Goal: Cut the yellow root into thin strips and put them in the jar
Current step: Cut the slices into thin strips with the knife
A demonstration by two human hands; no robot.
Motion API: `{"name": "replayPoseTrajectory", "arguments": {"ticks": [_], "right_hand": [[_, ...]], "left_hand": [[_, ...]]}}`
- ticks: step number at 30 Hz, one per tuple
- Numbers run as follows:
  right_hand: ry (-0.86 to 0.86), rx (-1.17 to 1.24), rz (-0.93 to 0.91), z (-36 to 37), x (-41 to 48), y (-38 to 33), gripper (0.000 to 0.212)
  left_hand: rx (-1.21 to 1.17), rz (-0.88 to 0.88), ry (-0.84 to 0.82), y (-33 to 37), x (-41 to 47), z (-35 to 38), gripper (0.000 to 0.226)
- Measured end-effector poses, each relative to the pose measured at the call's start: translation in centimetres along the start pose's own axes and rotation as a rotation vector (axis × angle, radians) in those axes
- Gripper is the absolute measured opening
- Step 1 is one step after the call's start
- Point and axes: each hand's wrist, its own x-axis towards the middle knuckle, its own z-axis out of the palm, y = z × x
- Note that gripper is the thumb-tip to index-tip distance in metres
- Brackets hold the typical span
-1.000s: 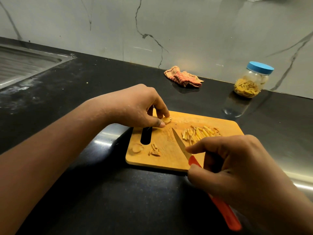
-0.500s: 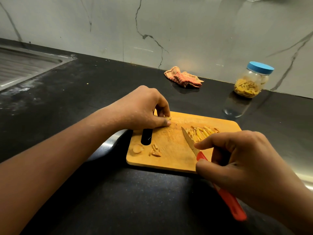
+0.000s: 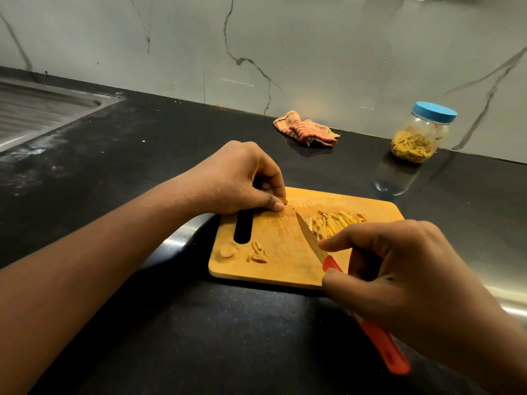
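My left hand (image 3: 239,178) pinches the yellow root stub (image 3: 283,200) at the upper left edge of the cutting board (image 3: 285,270), my right hand (image 3: 399,275) grips the knife (image 3: 309,236), tip just beside my thumb: so small a stub could slip and the blade nick me.

Two grips are counted: one left grip (image 3: 239,178) and one right grip (image 3: 399,269). One knife (image 3: 309,238) is seen, held in the right grip. One board (image 3: 279,269) is found on the one tabletop (image 3: 142,155), with one slot (image 3: 243,226) cut in it. On the board, one heap of strips (image 3: 333,222) is counted, its pieces too many and too overlapped to be numbered. One smaller heap of scraps (image 3: 258,253), one round stub (image 3: 228,249) and one root bit (image 3: 283,200), pinched in the left grip, are also counted. One jar (image 3: 419,138) with one lid (image 3: 435,112), one cloth (image 3: 306,129) and one sink (image 3: 42,106) are counted.
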Motion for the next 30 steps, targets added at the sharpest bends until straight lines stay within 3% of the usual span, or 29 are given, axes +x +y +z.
{"name": "replayPoseTrajectory", "arguments": {"ticks": [5, 18, 30], "right_hand": [[0.014, -0.009, -0.001, -0.1, 0.0, -0.1, 0.031], [0.027, 0.003, -0.009, -0.1, 0.0, 0.1, 0.035], [0.028, 0.023, -0.001, 0.0, 0.0, 0.2, 0.034]], "left_hand": [[-0.024, -0.014, 0.032, 0.3, -0.1, 0.0, 0.01], [-0.159, -0.154, -0.086, 1.9, -0.6, -0.1, 0.016], [-0.117, -0.199, -0.167, 1.6, -0.9, -1.0, 0.012]]}}
